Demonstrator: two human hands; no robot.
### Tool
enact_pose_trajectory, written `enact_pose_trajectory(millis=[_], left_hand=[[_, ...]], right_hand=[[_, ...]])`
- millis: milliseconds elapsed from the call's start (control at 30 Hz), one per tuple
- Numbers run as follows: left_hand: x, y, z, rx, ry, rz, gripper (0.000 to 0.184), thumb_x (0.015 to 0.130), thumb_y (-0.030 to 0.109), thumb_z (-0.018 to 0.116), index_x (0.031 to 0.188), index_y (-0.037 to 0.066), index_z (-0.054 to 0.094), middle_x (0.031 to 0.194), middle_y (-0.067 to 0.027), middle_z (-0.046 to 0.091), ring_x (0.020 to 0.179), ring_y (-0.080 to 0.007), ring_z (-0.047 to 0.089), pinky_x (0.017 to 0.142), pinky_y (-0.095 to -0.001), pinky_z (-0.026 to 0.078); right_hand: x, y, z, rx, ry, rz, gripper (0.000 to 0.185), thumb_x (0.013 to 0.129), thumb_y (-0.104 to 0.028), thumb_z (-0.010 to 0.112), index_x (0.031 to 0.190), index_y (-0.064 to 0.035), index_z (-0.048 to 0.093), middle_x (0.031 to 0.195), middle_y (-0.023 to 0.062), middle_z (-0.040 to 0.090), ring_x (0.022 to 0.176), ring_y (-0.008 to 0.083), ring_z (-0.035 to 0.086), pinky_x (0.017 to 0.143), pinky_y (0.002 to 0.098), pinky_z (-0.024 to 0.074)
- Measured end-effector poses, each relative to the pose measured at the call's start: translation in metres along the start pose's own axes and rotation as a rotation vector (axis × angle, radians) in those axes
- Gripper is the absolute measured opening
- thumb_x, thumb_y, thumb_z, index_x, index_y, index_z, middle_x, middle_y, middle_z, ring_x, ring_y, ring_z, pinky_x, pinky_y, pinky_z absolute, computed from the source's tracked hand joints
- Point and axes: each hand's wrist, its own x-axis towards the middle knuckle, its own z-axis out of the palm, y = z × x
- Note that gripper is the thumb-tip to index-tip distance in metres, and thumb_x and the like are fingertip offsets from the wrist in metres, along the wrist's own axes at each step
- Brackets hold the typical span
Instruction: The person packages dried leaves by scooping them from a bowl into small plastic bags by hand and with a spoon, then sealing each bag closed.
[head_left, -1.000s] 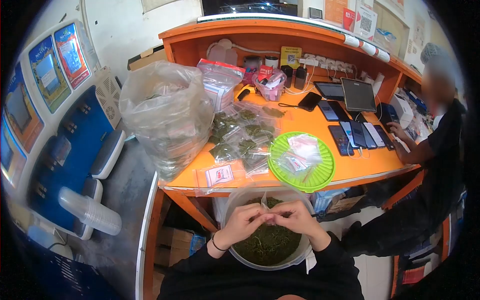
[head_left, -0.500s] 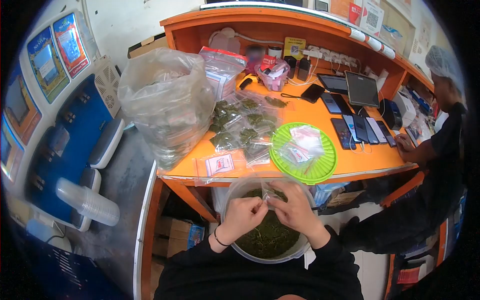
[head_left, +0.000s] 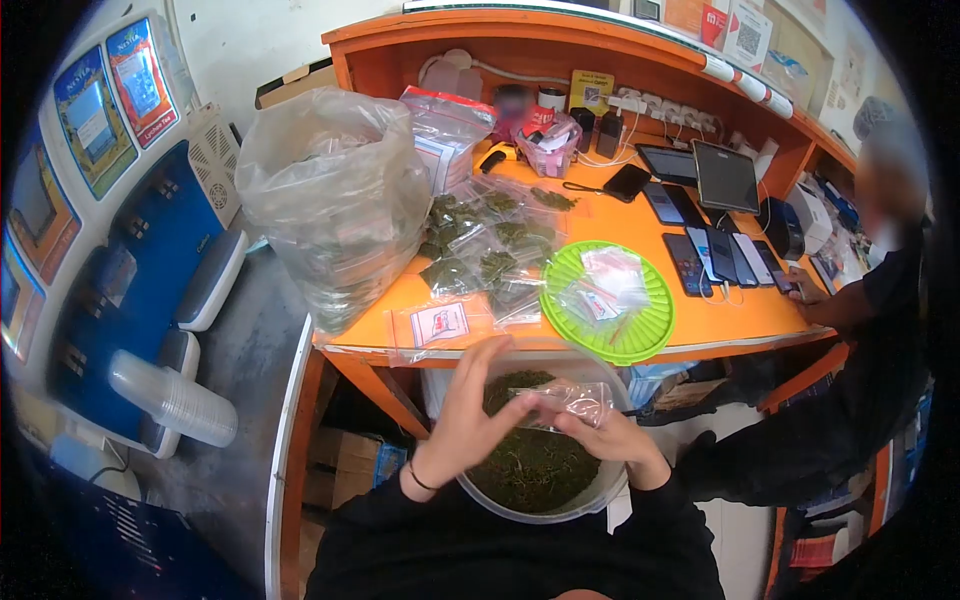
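I have the right hand [head_left: 613, 438] pinching a clear plastic bag [head_left: 588, 401] between thumb and fingers, the bag lying across them on the side away from me. My left hand [head_left: 465, 420] is spread, its fingers pointing forward and its thumb at the bag's left end; from here I cannot tell whether it touches. Directly beneath both hands I see a tub [head_left: 608, 482] holding chopped green material [head_left: 530, 478]. Beyond the right hand, a green tray [head_left: 645, 335] carries clear packets [head_left: 612, 280] on the orange desk [head_left: 622, 222]. Beyond the left hand lie a labelled packet [head_left: 440, 323] and leaf-filled packets [head_left: 495, 265], a bulging bag [head_left: 330, 220] farther left.
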Motion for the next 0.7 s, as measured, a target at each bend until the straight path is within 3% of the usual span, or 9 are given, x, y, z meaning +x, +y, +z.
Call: enact_pose_trajectory(millis=[33,133,267,333,433,500,600,633,700], left_hand=[[0.003,-0.019,-0.006,-0.112,-0.242,0.013,0.022,0.083,0.016,0.06,0.096,-0.002,0.06,0.089,-0.0063,0.061,0.084,-0.0151,0.056,0.074,-0.0279,0.043],[0.0,-0.022,-0.012,-0.278,-0.433,-0.269,0.016,0.083,0.014,0.06,0.083,-0.002,0.062,0.074,-0.008,0.061,0.071,-0.0158,0.059,0.064,-0.0267,0.045],[0.003,-0.034,-0.007,-0.2,-0.242,-0.184,0.022,0.086,0.015,0.057,0.074,-0.004,0.061,0.059,-0.0075,0.059,0.057,-0.0109,0.056,0.054,-0.0238,0.043],[0.003,-0.037,-0.005,-0.224,-0.225,-0.215,0.023,0.086,0.015,0.057,0.072,-0.003,0.061,0.058,-0.007,0.058,0.055,-0.0107,0.056,0.052,-0.0233,0.043],[0.007,-0.047,-0.016,-0.034,-0.199,-0.307,0.024,0.081,0.021,0.064,0.087,-0.002,0.06,0.073,-0.0093,0.062,0.066,-0.0153,0.06,0.061,-0.0274,0.046],[0.012,-0.029,-0.015,0.412,-0.103,0.126,0.043,0.073,0.025,0.07,0.103,-0.002,0.053,0.09,-0.0121,0.059,0.077,-0.0198,0.059,0.069,-0.0323,0.045],[0.001,-0.006,-0.003,0.508,-0.267,0.305,0.069,0.065,0.026,0.075,0.118,-0.001,0.04,0.108,-0.0156,0.052,0.091,-0.0259,0.055,0.077,-0.0398,0.043],[-0.005,-0.005,0.0,0.445,-0.37,0.282,0.077,0.063,0.025,0.076,0.123,-0.001,0.035,0.112,-0.0166,0.048,0.095,-0.0277,0.053,0.079,-0.0423,0.041],[-0.013,-0.022,0.004,0.34,-0.286,0.198,0.069,0.065,0.016,0.073,0.121,-0.001,0.036,0.107,-0.0171,0.049,0.091,-0.0274,0.053,0.076,-0.0415,0.042]], right_hand=[[-0.001,0.0,0.001,0.08,-0.015,0.016,0.038,0.09,-0.017,0.048,0.127,-0.0099,0.046,0.106,0.0119,0.049,0.099,0.0246,0.046,0.086,0.0339,0.0371],[0.002,-0.001,0.001,0.029,-0.082,-0.027,0.038,0.089,-0.018,0.051,0.125,-0.0077,0.048,0.106,0.0112,0.05,0.101,0.023,0.047,0.087,0.0333,0.0372],[0.001,-0.003,-0.001,-0.082,-0.288,0.045,0.037,0.086,-0.022,0.055,0.122,-0.0108,0.052,0.104,0.0111,0.051,0.098,0.0221,0.049,0.086,0.0339,0.0376],[-0.001,0.0,-0.006,-0.1,-0.147,0.019,0.03,0.085,-0.022,0.058,0.112,-0.0096,0.059,0.103,0.0109,0.052,0.098,0.0221,0.05,0.085,0.0338,0.038],[-0.006,0.005,-0.012,-0.026,0.148,0.121,0.02,0.082,-0.015,0.061,0.098,-0.0053,0.065,0.103,0.0082,0.053,0.099,0.0211,0.049,0.086,0.0319,0.0375],[-0.003,0.0,-0.012,-0.082,0.298,0.186,0.013,0.08,-0.012,0.062,0.085,-0.0014,0.066,0.106,0.0081,0.053,0.103,0.0215,0.046,0.089,0.0336,0.0352],[0.004,-0.007,-0.001,-0.403,0.214,0.053,0.012,0.078,-0.012,0.063,0.081,-0.0009,0.066,0.11,0.0099,0.052,0.106,0.025,0.045,0.092,0.0352,0.0326],[0.007,-0.01,0.001,-0.375,0.11,0.029,0.02,0.077,-0.014,0.064,0.093,-0.0027,0.063,0.114,0.0115,0.049,0.109,0.0288,0.042,0.094,0.0367,0.0307],[0.009,-0.017,0.006,-0.347,0.197,0.014,0.031,0.076,-0.017,0.065,0.104,-0.0046,0.058,0.116,0.0123,0.048,0.11,0.0304,0.041,0.094,0.0378,0.0312]])
